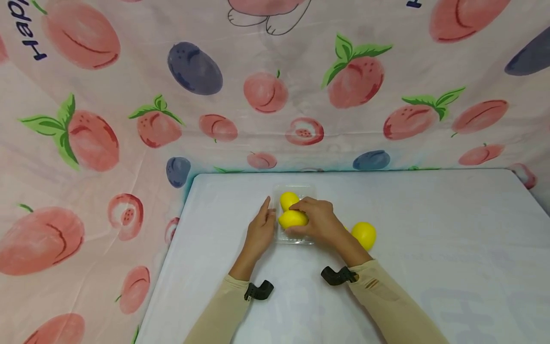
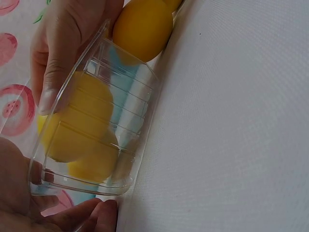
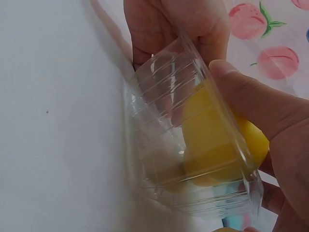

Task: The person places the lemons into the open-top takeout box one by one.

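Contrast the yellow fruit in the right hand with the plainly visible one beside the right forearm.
The right hand grips the held fruit in or over the tray; the forearm fruit lies outside it, on the table. In the head view, the held fruit looks elongated, the forearm fruit rounder. Both are yellow.

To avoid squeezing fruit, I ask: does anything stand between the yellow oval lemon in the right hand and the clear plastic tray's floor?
Nothing visible blocks the yellow oval lemon in the right hand; it is already partly inside the clear plastic tray, where another yellow lemon just beyond it may limit room.
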Demonstrator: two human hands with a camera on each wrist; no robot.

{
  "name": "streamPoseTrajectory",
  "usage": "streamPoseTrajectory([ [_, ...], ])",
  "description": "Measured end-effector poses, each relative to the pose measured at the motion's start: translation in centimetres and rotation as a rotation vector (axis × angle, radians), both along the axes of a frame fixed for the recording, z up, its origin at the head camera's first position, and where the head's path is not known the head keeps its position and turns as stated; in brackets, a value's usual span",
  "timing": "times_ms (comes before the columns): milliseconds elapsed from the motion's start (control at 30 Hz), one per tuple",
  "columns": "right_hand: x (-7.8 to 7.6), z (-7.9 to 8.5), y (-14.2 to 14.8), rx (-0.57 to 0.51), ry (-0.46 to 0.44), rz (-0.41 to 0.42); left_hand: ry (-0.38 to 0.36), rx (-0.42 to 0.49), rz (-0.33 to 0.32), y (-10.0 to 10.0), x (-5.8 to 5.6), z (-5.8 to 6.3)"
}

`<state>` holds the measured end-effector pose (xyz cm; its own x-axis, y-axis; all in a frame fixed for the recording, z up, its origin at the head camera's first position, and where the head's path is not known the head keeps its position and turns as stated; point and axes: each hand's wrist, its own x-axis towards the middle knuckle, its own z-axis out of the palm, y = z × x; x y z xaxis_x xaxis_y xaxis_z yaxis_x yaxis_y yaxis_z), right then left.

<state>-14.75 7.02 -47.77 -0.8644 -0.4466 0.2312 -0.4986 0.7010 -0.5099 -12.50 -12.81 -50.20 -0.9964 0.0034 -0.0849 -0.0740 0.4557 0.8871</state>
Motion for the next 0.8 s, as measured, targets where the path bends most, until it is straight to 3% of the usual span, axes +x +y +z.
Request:
streamPoseTrajectory([
  [300, 0.16, 0.26, -0.43, 0.09, -0.064, -0.018, -0.007, 0.004, 0.003, 0.1, 0.0, 0.2],
  [800, 0.05, -0.09, -0.62, 0.178, -0.035, -0.028, -0.02, 0.024, 0.009, 0.27, -0.14, 0.23],
])
